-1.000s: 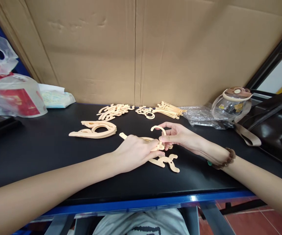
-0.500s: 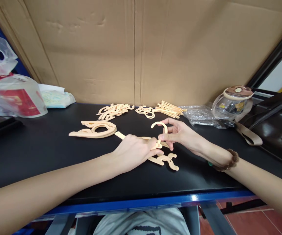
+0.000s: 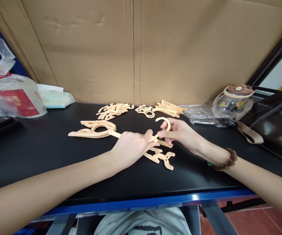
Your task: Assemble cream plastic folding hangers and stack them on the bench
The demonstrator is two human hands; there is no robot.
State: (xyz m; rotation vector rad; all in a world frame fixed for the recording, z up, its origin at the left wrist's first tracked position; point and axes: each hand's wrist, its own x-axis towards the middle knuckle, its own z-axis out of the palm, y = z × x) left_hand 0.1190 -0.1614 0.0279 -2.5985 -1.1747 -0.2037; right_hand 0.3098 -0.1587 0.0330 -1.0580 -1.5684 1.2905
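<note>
My left hand (image 3: 133,145) is closed around a cream plastic hanger bar (image 3: 114,134), whose one end sticks out to the left while the rest is mostly covered by my fingers. In my right hand (image 3: 178,132) a curved cream hanger hook (image 3: 168,123) is pinched, its stem touching the bar's end by my left fingertips. Whether the two are joined I cannot tell. Under and in front of my hands lie loose hanger arms (image 3: 165,159), partly hidden. Folded hangers (image 3: 91,130) rest to the left of my left hand.
Along the cardboard wall (image 3: 94,65) lie a pile of hanger arms (image 3: 113,111), some hooks (image 3: 145,111) and a bundle of bars (image 3: 169,108). Clear plastic wrap (image 3: 204,115), a clear bottle (image 3: 234,101) and a dark bag (image 3: 273,130) stand right; a plastic bag (image 3: 15,98) and tissue pack (image 3: 55,97) left.
Both hands have shifted slightly, and the hook now stands a little higher and leans to the right. The bar's free end has moved left, over the edge of the folded hangers.
</note>
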